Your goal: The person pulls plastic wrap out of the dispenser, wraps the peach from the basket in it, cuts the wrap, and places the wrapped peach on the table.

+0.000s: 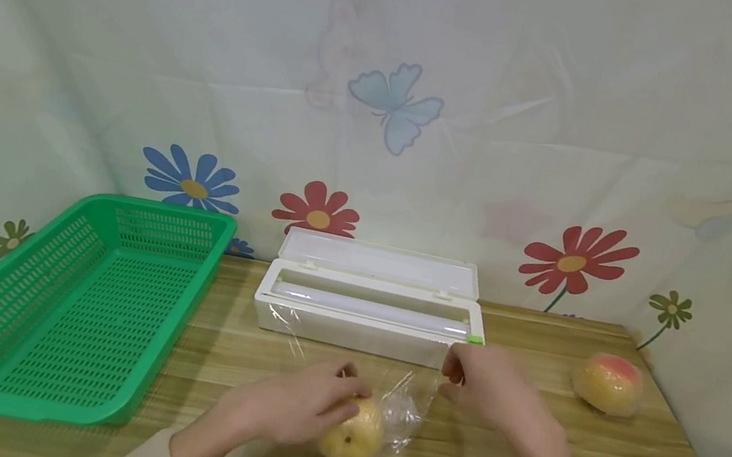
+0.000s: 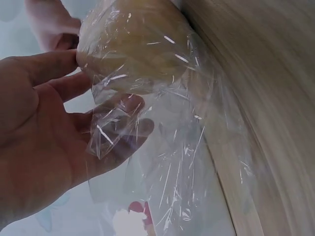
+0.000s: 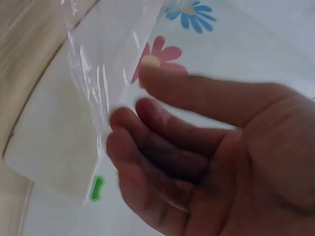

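A yellow fruit lies on the wooden table, partly covered by clear cling film. My left hand rests its fingers against the fruit's top and left side. In the left wrist view that hand's fingers are spread, some of them behind crumpled film. The film runs back to a white cling film dispenser, whose lid stands raised. My right hand is at the dispenser's right front corner, beside the film's edge. From the right wrist view, its thumb and loosely bent fingers stand apart, with no film seen between them.
A green plastic basket with slotted sides stands on the left. On the right lies a yellow-red fruit wrapped in film. A green slider sits at the dispenser's right end. Behind the table hangs a flower-printed curtain.
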The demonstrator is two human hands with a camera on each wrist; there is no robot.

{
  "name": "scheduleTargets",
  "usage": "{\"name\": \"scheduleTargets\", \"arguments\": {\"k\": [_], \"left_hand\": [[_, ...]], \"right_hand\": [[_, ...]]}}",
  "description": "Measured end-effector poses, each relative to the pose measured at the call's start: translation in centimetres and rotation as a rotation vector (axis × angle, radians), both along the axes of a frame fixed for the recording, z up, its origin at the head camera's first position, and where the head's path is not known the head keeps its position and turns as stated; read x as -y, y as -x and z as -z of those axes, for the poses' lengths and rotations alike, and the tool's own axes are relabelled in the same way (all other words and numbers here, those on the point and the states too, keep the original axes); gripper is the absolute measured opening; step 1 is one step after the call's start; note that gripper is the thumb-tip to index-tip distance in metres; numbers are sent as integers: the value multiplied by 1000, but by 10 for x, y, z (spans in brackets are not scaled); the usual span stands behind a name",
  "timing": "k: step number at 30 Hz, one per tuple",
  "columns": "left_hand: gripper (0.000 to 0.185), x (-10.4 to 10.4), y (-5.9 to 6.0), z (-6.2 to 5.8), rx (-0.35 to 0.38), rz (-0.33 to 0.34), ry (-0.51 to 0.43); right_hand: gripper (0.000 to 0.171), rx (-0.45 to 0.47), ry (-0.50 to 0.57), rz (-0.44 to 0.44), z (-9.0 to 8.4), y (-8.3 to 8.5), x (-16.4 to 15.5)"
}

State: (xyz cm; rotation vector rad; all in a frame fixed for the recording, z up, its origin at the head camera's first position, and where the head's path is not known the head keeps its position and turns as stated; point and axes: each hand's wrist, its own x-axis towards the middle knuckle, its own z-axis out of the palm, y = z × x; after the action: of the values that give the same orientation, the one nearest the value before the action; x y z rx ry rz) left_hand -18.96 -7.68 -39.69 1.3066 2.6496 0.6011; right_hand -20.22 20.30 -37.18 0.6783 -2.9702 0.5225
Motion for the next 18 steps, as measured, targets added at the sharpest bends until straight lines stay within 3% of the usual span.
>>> {"name": "scheduleTargets", "arguments": {"k": [5, 8, 13, 18], "left_hand": [[30, 0, 4, 1, -41, -5, -18], [26, 0, 7, 3, -45, -32, -54], [16, 1, 12, 6, -35, -75, -95], [41, 2, 13, 7, 38, -109, -62]], "right_hand": [[21, 166, 73, -204, 9, -11, 5], [26, 231, 153, -265, 19, -13, 10], [26, 330, 351, -278, 34, -13, 20], [24, 450, 537, -248, 41, -13, 24]]}}
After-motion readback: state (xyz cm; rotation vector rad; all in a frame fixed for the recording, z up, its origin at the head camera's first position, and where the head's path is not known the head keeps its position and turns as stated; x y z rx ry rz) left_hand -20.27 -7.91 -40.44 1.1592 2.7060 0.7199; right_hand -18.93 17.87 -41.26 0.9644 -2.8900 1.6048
